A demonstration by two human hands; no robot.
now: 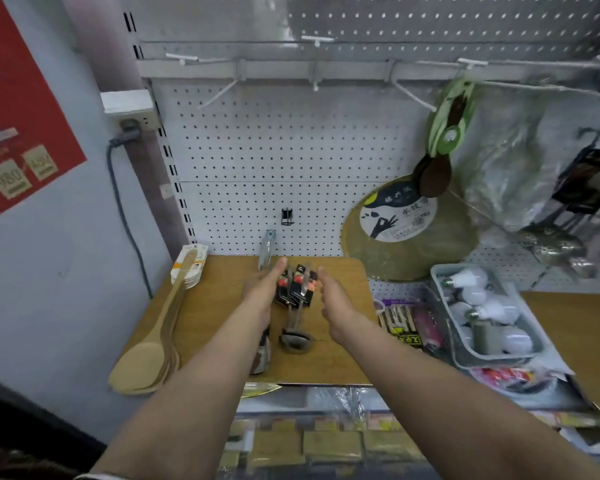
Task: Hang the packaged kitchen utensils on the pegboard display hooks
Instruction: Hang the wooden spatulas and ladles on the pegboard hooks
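A bundle of metal ladles (pixel 297 308) with black header cards lies on the wooden shelf (pixel 340 362), bowls toward me. My left hand (pixel 262 289) is just left of the cards with its fingers straight, and my right hand (pixel 333 299) is just right of them, fingers relaxed; neither visibly grips the bundle. A clear-packaged utensil (pixel 266 249) leans against the white pegboard (pixel 274 154) behind my left hand. White display hooks (pixel 219 95) stick out of the rail above. A stack of wooden spatulas (pixel 156 337) lies at the shelf's left edge.
A round board with a label (pixel 406 233) leans on the pegboard at right, with packaged wooden spoons (pixel 444 140) hanging above it. A grey basket of light bulbs (pixel 482 313) sits to the right. A small black hook (pixel 287 216) is fixed low on the pegboard.
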